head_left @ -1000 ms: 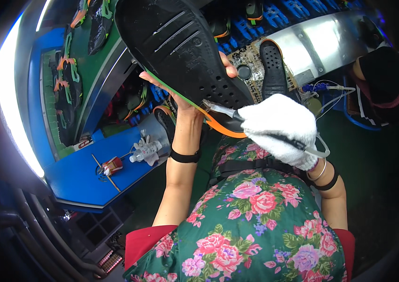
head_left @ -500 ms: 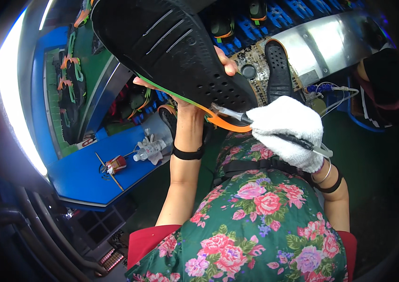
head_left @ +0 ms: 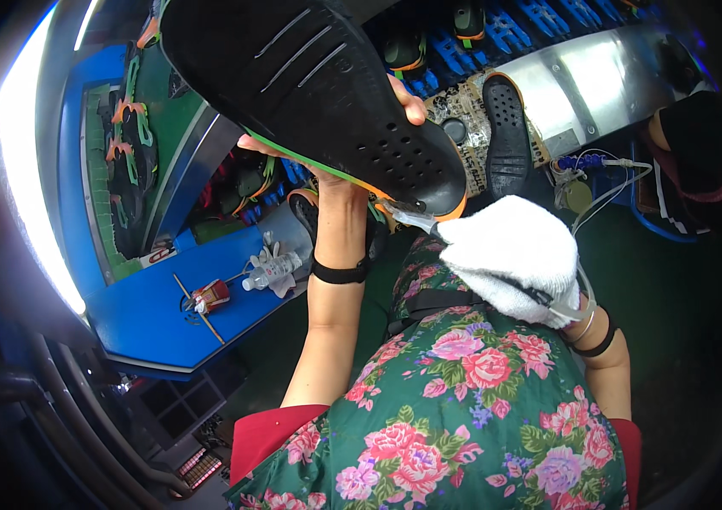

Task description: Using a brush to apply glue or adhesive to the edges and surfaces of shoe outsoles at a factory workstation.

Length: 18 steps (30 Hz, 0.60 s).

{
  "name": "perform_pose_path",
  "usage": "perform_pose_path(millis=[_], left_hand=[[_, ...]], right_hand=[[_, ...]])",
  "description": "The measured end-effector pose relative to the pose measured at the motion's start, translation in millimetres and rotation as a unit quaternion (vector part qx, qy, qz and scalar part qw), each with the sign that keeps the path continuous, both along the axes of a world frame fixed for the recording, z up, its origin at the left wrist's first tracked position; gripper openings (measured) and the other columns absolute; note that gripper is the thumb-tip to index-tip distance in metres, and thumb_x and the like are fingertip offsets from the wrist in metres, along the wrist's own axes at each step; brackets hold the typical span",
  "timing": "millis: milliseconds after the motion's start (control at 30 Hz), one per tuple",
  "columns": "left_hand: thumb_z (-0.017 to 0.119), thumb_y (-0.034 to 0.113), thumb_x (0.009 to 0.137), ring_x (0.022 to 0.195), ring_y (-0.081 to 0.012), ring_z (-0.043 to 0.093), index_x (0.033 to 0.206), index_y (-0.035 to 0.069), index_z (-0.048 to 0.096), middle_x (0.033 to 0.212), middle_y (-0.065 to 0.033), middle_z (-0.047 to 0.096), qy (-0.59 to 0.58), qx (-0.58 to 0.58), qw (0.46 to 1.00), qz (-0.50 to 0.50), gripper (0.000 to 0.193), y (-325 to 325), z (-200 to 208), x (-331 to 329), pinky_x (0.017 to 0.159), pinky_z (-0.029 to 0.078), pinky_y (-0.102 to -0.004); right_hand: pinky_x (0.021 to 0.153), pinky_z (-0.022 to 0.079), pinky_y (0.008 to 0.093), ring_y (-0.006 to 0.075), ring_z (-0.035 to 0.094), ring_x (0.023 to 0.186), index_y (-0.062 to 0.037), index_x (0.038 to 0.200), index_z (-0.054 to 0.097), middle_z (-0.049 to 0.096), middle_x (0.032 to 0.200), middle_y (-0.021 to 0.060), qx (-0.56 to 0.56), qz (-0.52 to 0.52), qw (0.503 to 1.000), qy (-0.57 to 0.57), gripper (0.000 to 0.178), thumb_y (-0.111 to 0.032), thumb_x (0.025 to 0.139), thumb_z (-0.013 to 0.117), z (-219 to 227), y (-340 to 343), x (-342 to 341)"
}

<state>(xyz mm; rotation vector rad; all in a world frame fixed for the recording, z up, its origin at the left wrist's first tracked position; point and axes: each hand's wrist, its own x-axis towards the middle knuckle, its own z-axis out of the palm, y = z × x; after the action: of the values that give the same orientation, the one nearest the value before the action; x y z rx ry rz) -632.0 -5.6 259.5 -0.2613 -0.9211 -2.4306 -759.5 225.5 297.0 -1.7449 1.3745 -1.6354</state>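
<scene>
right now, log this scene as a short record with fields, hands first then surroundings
left hand: bare, holding a black sole with a green and orange edge
right hand: white-gloved, holding a brush-like tool
tool position: tip at the held sole's edge, contact unclear
right of held sole: another dark sole
left side: clear bottle lying on a blue table

Tiny circled mark on black sole, dark lettering on brown board
</scene>
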Motion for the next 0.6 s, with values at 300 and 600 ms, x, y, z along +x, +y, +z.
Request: perform_pose_path(millis=[300, 600], left_hand=[[0.038, 0.113, 0.051, 0.097, -0.0441, 0.071, 0.139, -0.006, 0.051, 0.113, -0.0313, 0.068, 0.032, 0.004, 0.999, 0.029, 0.149, -6.9, -15.9, -5.2, 0.083, 0.06, -0.0539], [0.041, 0.112, 0.052, 0.099, -0.0445, 0.07, 0.14, -0.007, 0.051, 0.115, -0.0318, 0.067, 0.029, -0.021, 0.999, -0.003, 0.148, -9.9, -14.1, -10.2, 0.085, 0.059, -0.0539]], right_hand=[[0.079, 0.059, 0.0365, 0.0271, 0.077, 0.091, -0.0072, 0.1, 0.079, 0.08, 0.103, 0.0122, -0.033, -0.033, 0.999, 0.004, 0.029, -0.001, 0.073, 0.086, 0.1, 1.3, 5.4], [0.081, 0.06, 0.0376, 0.029, 0.075, 0.088, -0.003, 0.091, 0.077, 0.078, 0.096, 0.0147, 0.034, -0.074, 0.989, -0.126, 0.019, 0.006, 0.074, 0.083, -3.4, 6.9, 0.8]])
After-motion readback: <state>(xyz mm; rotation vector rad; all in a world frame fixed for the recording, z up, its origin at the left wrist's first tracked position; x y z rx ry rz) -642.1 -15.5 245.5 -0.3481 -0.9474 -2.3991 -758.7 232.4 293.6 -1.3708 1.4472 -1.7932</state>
